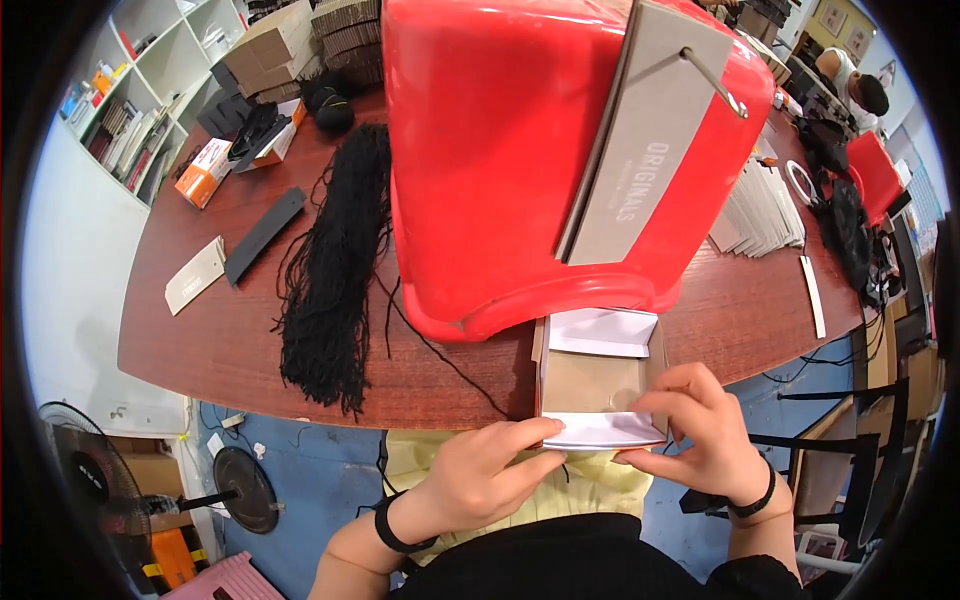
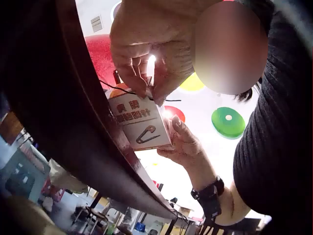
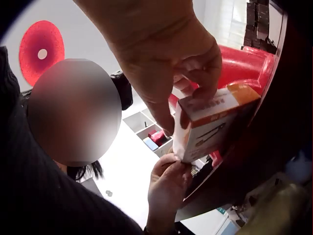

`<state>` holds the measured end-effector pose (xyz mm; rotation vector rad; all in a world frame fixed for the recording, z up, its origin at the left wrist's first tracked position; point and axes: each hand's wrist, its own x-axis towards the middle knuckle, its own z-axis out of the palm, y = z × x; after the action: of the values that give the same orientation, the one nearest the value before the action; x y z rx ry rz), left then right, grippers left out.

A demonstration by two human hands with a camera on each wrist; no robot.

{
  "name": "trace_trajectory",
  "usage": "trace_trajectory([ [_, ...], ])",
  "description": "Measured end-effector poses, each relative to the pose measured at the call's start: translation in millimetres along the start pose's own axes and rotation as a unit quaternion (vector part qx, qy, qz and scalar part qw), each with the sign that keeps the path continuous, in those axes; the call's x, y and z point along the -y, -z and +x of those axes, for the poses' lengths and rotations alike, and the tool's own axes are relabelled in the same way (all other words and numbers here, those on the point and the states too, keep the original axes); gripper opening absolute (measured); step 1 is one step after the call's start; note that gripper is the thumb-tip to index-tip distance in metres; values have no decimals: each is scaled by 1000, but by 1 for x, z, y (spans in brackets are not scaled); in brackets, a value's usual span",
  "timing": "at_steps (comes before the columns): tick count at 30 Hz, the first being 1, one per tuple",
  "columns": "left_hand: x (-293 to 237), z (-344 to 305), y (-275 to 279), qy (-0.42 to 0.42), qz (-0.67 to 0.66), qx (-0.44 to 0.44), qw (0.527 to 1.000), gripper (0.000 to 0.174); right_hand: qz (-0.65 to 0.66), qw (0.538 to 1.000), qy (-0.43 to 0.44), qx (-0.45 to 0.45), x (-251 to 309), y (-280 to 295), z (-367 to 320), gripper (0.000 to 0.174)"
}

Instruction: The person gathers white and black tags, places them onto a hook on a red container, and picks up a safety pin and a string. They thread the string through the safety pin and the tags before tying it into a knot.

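A small open cardboard box (image 1: 600, 380) with white inner flaps sits at the table's near edge, in front of the red stool. My left hand (image 1: 480, 475) pinches its near left corner between thumb and fingers. At the near right corner my right hand (image 1: 705, 435) holds the box, thumb along the near edge and fingers bent over the inside. The left wrist view shows a safety pin picture on the box's underside (image 2: 142, 125); in the right wrist view the box's side (image 3: 215, 110) is orange and white. A thin black cord (image 2: 117, 87) passes by the left fingers.
The upturned red stool (image 1: 500, 170) fills the table's middle, with grey tags (image 1: 650, 140) on a metal pin leaning against it. Left of it lie a black cord bundle (image 1: 340, 270), a black tag (image 1: 265, 235) and an orange box (image 1: 205, 172). More tags (image 1: 760, 215) lie right.
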<state>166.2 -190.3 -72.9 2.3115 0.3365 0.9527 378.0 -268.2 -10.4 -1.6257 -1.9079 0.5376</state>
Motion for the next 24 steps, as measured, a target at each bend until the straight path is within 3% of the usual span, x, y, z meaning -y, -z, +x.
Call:
trace_trajectory([
  [1, 3, -3, -2, -20, 50, 15, 998, 23, -61, 998, 28, 2, -2, -4, -3, 33],
  [5, 7, -9, -9, -34, 81, 7, 996, 24, -97, 993, 72, -9, -2, -15, -9, 27],
  [14, -2, 0, -7, -76, 126, 34, 988, 25, -76, 994, 71, 27, -4, -20, -7, 15],
  [16, -9, 2, -5, -30, 142, 117, 982, 26, -67, 995, 64, 38, -4, -20, -5, 14],
  [19, -13, 6, -9, -7, 161, 127, 979, 23, -85, 993, 73, 45, -2, -20, -1, 12],
  [24, -7, 0, -18, -3, 130, 66, 989, 20, -120, 989, 79, 38, -4, -21, -1, 13],
])
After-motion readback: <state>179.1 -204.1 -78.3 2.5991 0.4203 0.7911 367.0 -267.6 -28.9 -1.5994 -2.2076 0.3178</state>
